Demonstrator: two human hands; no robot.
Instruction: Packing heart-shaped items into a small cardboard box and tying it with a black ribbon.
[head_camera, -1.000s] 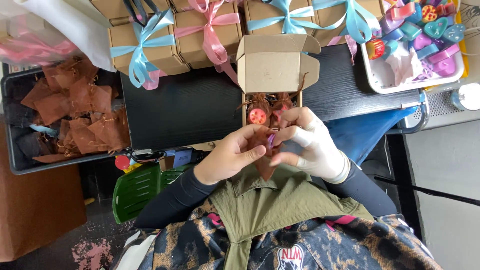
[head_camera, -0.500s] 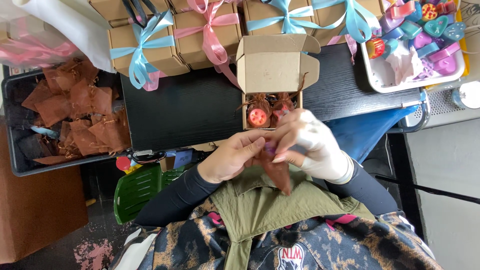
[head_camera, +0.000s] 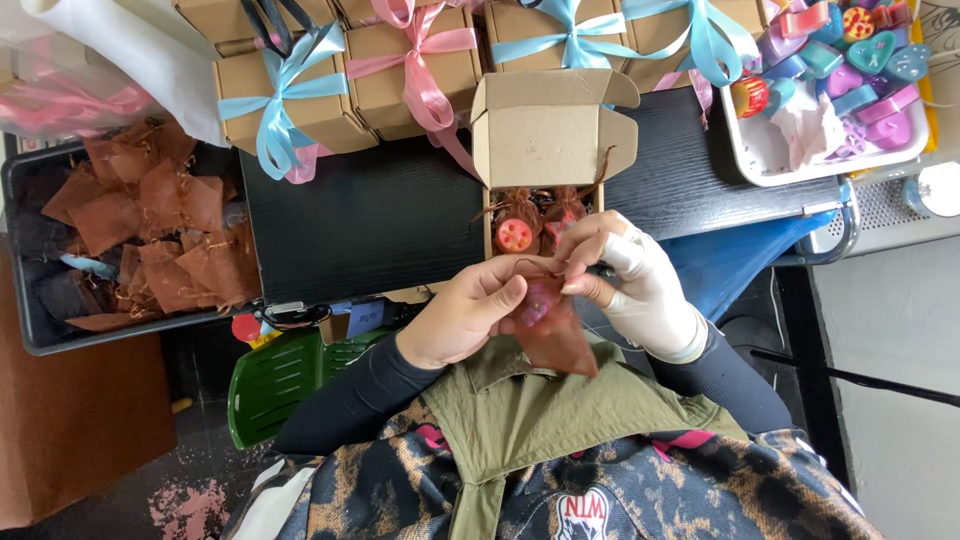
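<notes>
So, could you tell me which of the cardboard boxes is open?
The small box just beyond the hands, lid up, pouches inside; the others behind are shut and ribbon-tied.

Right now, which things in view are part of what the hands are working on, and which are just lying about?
In hand:
- brown mesh pouch, held by left hand and right hand
- open cardboard box with filled pouches inside

Lying about:
- ribboned boxes
- black bin of empty pouches
- white tray of coloured pieces
- green crate
</notes>
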